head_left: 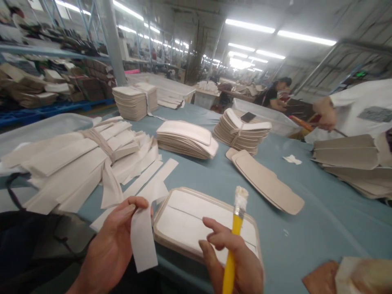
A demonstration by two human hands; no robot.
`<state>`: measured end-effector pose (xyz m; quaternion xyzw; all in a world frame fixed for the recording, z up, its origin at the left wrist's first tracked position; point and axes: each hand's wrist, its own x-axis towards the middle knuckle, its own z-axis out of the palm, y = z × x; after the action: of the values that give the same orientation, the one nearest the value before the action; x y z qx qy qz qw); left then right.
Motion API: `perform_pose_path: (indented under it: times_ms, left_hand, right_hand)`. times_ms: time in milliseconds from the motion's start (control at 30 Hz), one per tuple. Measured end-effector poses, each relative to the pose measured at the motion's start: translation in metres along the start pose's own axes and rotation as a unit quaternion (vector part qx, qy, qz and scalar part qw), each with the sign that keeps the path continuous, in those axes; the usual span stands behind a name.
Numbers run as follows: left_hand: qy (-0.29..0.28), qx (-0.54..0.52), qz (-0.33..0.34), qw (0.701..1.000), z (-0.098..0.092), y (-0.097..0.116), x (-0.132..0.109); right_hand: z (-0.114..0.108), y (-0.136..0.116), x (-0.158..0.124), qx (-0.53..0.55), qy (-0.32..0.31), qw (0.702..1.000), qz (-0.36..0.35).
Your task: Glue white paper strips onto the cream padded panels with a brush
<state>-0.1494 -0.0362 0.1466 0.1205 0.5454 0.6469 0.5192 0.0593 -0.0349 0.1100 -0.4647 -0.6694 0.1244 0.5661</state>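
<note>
My left hand [110, 241] pinches a white strip [143, 241] between thumb and fingers, left of a stack of flat rounded panels. The top panel [183, 232] is white with a beige rim and a dark line along it. Over its right part, my right hand [235, 257] holds a yellow-handled brush [232, 245], bristles up and coated with something whitish. The thumb and index finger of that hand are apart, while the handle rests against the other fingers. Loose white strips [159, 175] lie just beyond my left hand, near a tied bundle of strips [76, 155].
Stacked panels [185, 139], tied stacks [134, 102] and loose beige panels [266, 179] lie on the blue-green table [321, 228]. A brownish container [361, 275] is at the lower right. Across the table, a person in white [364, 106] works beside more panels [346, 151].
</note>
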Motion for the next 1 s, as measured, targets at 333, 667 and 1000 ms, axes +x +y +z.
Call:
perform_pose_path:
  times_ms: [333,667,1000]
  left_hand:
    - [-0.251,0.002,-0.083,0.964,0.003,-0.036,-0.014]
    - [-0.239,0.126,-0.098,0.958,0.009,-0.050,-0.012]
    - [-0.223,0.409,0.077,0.881,-0.008,-0.034,0.019]
  right_hand:
    - [0.026,0.008,0.007,-0.076,0.041,0.995,-0.055]
    - [-0.022,0.016,0.024,-0.121,-0.019,0.982,-0.144]
    - [-0.081,0.025,0.027,-0.215,-0.125,0.960,-0.125]
